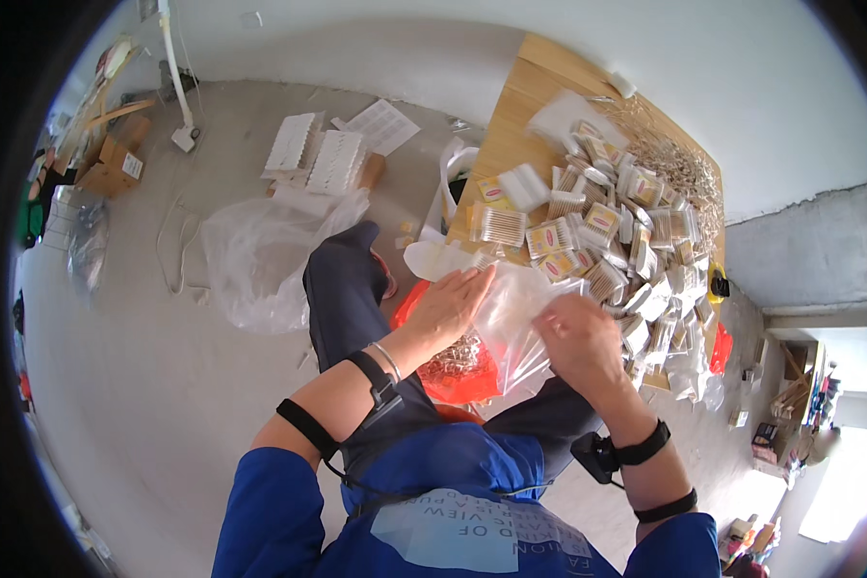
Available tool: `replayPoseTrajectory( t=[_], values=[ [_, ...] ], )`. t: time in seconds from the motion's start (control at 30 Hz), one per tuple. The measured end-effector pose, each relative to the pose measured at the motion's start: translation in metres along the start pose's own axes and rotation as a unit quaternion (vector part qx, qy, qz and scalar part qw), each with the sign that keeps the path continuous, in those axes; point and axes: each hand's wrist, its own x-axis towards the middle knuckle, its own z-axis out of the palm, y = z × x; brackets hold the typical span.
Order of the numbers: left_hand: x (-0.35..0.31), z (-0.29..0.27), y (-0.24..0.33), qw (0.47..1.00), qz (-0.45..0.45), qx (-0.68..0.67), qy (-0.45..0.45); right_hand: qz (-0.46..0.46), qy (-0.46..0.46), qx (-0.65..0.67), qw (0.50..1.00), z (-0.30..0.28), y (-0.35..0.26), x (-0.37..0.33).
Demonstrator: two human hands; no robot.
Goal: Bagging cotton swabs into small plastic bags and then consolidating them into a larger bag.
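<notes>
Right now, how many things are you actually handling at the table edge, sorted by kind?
Hands: 2, left hand and right hand, both on the bag
Clear plastic bag: 1
Orange bag below it, with small metal pieces: 1
Total: 4
The small packs piled on the wooden table overlap too much to count.

Clear plastic bag (pixel 515 313) between your hands: thin, crinkled, see-through, spread roughly flat over your lap at wooden table's near edge. Your left hand (pixel 450 306) lies flat on its left side, fingers out; your right hand (pixel 578 337) pinches its right edge, bunching film
</notes>
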Motion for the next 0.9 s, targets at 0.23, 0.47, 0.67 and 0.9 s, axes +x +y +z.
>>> replayPoseTrajectory(
  t=[0.23,0.47,0.67,0.9],
  values=[
    [0.013,0.003,0.0,1.0,0.011,-0.017,-0.004,0.17,0.242,0.3,0.907,0.027,0.033,-0.009],
    [0.012,0.019,-0.014,0.998,0.012,-0.055,0.031,0.045,0.321,0.406,0.855,-0.017,-0.007,0.012],
    [0.024,-0.011,0.007,0.999,0.03,-0.034,0.015,0.048,0.319,0.361,0.875,-0.021,-0.004,0.007],
    [0.024,-0.009,0.009,0.996,0.032,-0.059,0.056,0.048,0.312,0.327,0.891,-0.019,0.001,0.004]
  ],
)
